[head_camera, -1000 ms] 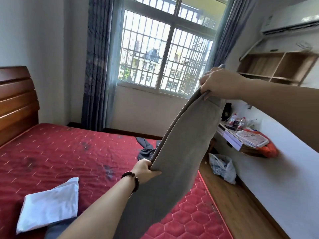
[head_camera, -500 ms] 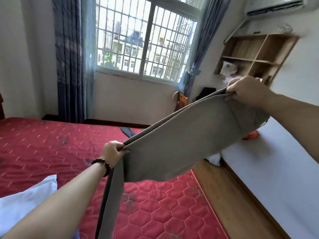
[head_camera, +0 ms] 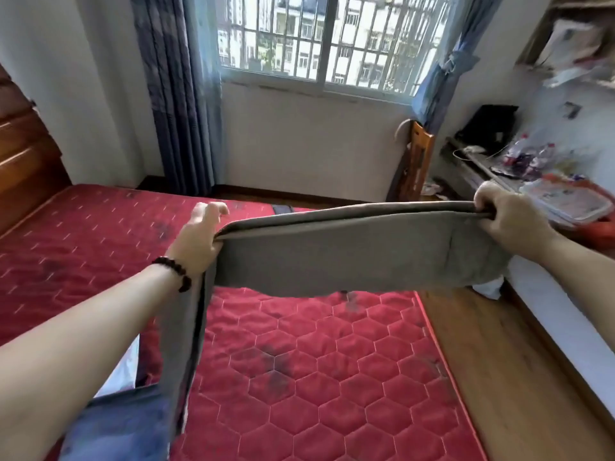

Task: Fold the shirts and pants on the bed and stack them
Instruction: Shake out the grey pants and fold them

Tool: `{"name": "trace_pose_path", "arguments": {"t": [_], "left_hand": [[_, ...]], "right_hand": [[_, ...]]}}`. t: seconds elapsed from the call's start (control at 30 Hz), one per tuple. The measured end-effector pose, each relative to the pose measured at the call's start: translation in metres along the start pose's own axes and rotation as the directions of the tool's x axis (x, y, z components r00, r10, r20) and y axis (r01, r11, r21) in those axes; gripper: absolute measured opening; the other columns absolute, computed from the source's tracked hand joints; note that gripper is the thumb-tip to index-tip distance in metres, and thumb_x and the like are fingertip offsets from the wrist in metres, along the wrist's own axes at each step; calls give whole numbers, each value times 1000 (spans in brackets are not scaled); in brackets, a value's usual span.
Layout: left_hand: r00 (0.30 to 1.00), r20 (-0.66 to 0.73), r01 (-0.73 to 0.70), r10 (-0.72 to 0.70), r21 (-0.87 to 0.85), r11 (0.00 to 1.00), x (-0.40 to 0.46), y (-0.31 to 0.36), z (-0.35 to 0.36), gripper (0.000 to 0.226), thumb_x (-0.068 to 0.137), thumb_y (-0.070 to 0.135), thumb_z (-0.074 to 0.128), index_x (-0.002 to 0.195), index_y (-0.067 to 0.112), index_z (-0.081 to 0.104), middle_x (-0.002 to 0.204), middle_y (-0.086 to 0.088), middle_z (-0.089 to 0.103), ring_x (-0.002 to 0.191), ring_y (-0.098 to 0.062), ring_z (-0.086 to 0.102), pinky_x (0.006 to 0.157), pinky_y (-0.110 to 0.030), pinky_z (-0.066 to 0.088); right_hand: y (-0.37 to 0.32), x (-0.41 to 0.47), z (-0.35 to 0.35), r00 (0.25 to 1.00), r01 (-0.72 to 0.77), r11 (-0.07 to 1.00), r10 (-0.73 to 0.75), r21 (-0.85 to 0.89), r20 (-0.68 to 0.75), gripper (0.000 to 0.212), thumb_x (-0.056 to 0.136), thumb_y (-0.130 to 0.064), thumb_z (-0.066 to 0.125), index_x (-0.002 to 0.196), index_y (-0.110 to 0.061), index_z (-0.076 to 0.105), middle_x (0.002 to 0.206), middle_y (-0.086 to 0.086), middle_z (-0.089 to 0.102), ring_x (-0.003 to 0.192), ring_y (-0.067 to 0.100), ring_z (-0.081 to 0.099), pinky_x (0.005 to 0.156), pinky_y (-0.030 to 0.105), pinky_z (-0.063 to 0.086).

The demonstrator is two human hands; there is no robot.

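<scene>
Above the bed (head_camera: 299, 377), whose red quilted mattress fills the lower middle of your view, you are holding a pair of grey pants (head_camera: 349, 257) stretched out almost level between your two hands. The bed's wooden headboard (head_camera: 23, 154) stands at the far left, and a barred window (head_camera: 332, 41) with blue curtains (head_camera: 176, 94) sits on the wall ahead. Along the right wall runs a cluttered desk (head_camera: 472, 164) with a wooden chair (head_camera: 419, 158) beside it; what lies on it is too blurred to name with certainty.

The pants hang clear of the mattress. The wide upper part spans the gap between your hands, and the rest drops from your left hand in a long narrow strip toward the bottom of the picture. Below that strip, at the lower left, lie a blue garment (head_camera: 126, 424) and something white (head_camera: 128, 367) on the bed, both partly hidden by your left forearm.

Your right hand (head_camera: 506, 214) has its fingers (head_camera: 484, 199) curled over the top edge of the pants, gripping that end firmly. Your left hand (head_camera: 199, 234) pinches the other end at the fold, thumb side against the cloth, with the upper fingers loosely bent above it. A dark beaded bracelet (head_camera: 174, 269) circles your left wrist.
</scene>
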State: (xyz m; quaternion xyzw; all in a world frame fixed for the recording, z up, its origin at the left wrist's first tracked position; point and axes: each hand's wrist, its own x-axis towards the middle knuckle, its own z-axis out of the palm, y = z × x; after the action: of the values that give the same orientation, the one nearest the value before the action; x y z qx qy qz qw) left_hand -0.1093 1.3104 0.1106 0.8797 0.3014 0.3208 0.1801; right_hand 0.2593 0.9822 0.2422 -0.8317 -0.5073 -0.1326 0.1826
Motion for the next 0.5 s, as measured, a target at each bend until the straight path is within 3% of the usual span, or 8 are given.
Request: {"name": "trace_pose_path", "arguments": {"t": [0.1,0.17,0.23,0.3,0.37,0.43,0.5], "left_hand": [[957,268,24,-111,306,952,28,-26,32,54,89,-2,49,139,16,43,129,-19,44,101,-37,56,85,-44,48],[929,358,-94,-92,469,878,39,-36,49,40,89,-3,47,124,12,58,121,-15,53,99,-34,60,83,-42,50],[954,299,-178,4,555,813,49,-44,60,27,82,-4,45,93,5,68,94,-14,62,87,-34,61,72,-44,52],[984,173,-143,50,575,805,58,-54,68,19,73,2,45,76,2,63,78,-16,63,83,-37,58,68,-46,48],[997,23,47,-67,502,863,67,-65,76,13,72,-1,45,75,1,58,82,-20,62,87,-39,56,73,-46,45],[966,-72,254,-247,412,875,73,-79,83,12,77,-5,48,84,2,55,90,-24,64,86,-41,58,71,-44,46],[955,-77,293,-288,417,860,79,-95,89,14,81,-5,47,90,6,51,80,-25,62,73,-40,59,63,-42,45]], "right_hand": [[30,24,57,999,-6,996,2,91,37,30,73,9,63,92,-12,53,73,8,58,63,26,53,56,26,33],[43,39,93,993,62,993,-72,105,96,34,71,13,63,99,-7,62,80,10,63,70,29,59,66,25,37],[56,54,122,985,124,988,-134,90,111,28,68,17,62,89,-2,68,81,14,65,78,32,61,74,33,44],[70,62,148,985,125,990,-132,72,106,24,66,18,60,80,0,66,77,15,60,78,36,59,72,42,47],[83,66,170,994,77,996,-81,50,76,21,66,17,58,79,0,63,77,15,56,78,36,55,71,44,47],[94,67,190,996,50,999,-50,-6,69,18,69,15,59,78,0,59,78,15,53,80,35,53,71,42,44],[103,68,210,993,81,993,-73,-88,97,15,71,16,59,77,2,57,78,19,54,81,37,52,73,45,44]]}}
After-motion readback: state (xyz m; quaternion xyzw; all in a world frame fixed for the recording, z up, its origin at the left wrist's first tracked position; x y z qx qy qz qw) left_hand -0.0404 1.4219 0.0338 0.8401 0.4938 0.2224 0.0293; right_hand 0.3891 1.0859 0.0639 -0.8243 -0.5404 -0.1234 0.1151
